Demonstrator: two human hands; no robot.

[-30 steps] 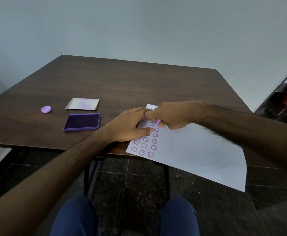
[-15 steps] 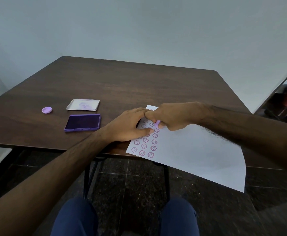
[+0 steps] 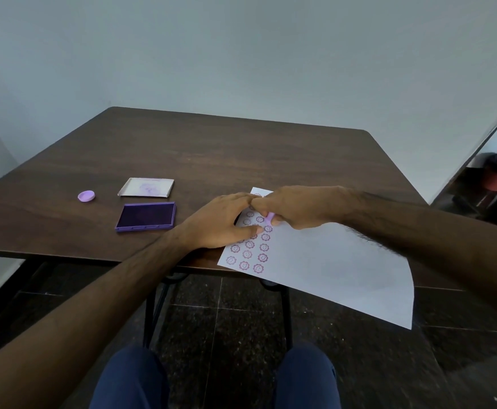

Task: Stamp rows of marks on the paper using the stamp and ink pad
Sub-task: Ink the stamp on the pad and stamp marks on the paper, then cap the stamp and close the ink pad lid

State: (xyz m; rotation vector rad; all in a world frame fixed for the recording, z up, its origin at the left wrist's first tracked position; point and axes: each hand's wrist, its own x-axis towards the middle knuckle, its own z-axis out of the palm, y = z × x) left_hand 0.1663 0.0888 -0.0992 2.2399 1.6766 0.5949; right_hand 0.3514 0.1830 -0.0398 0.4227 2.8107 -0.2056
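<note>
I note the right hand [image 3: 296, 206] clamped on the small purple stamp [image 3: 270, 216], pressing it onto the paper [image 3: 329, 261] at the tabletop's near edge. The left hand [image 3: 222, 221] lies flat, fingers spread, presumably to pin the overhanging sheet. Three columns of marks [image 3: 248, 255] fill the paper's left margin; ample blank room remains rightward. The ink pad [image 3: 146, 216] sits open near the left.
</note>
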